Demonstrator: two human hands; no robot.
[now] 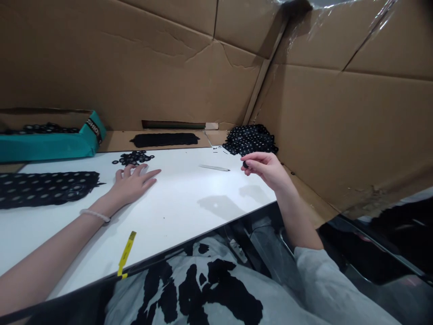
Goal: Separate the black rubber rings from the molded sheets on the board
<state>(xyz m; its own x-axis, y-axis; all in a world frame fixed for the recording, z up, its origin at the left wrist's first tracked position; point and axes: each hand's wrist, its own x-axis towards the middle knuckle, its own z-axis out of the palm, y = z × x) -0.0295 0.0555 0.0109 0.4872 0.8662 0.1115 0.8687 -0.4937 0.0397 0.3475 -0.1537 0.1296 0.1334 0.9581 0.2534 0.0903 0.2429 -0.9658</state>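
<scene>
My left hand [133,183] lies palm down with its fingers spread on the white table, holding nothing. Just beyond its fingertips is a small heap of black rings [135,157] with light centres. My right hand [265,169] is raised over the table's right side, pinching a small, round black piece [245,165] between thumb and fingers; most of the piece is hidden. On the tabletop between the hands rests a thin white stick with a dark, pointed tip [214,168]. Left of my left hand lies a black polka-dot strip [47,188].
A teal box [47,146] with dotted black pieces stands at the back left. Behind the table lie a plain black strip [165,139] and a dotted black pile [252,139]. Cardboard walls [152,67] enclose the back and right. Yellow tape [127,250] sticks near the front edge.
</scene>
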